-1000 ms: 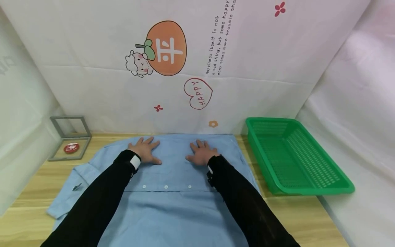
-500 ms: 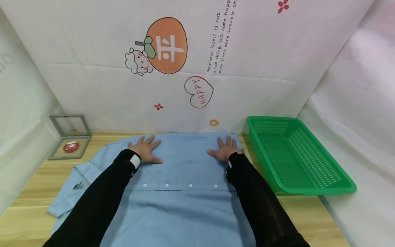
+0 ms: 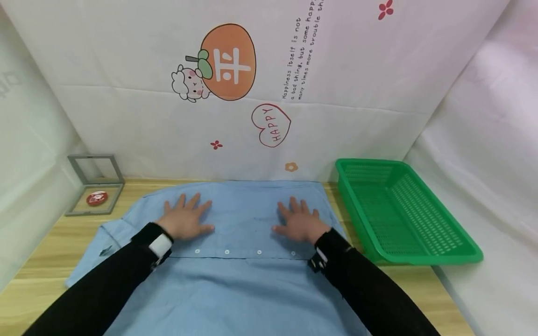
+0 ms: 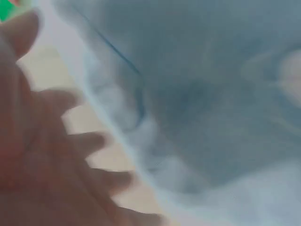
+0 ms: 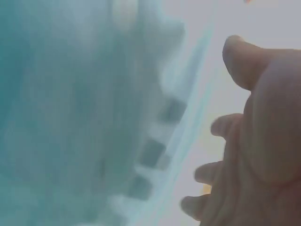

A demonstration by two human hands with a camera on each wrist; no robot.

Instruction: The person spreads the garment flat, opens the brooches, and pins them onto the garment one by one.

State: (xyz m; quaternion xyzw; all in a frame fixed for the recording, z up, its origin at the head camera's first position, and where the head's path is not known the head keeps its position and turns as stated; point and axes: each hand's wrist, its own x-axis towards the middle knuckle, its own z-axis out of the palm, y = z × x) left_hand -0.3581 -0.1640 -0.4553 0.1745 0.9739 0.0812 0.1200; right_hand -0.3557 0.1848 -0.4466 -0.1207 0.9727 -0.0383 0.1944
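A white printed sheet [image 3: 344,70] fills the top of the frame, behind my wooden surface [image 3: 25,308]. The blue shirt [image 3: 241,224] lies spread over the middle and lower part of the frame, beneath both my grips, its top edge just beyond my fingertips. At the right sits a green basket [image 3: 428,259], just beside the shirt. My left grip [image 3: 185,223], left of centre, and my right grip [image 3: 301,226], right of centre, both have their fingers spread apart, seemingly just above the shirt; the wrist views show a gap to the cloth. At the left, a grey-framed case [image 3: 88,213] holds a red piece [image 3: 97,198]. White buttons [image 3: 227,252] line the shirt below my grips.
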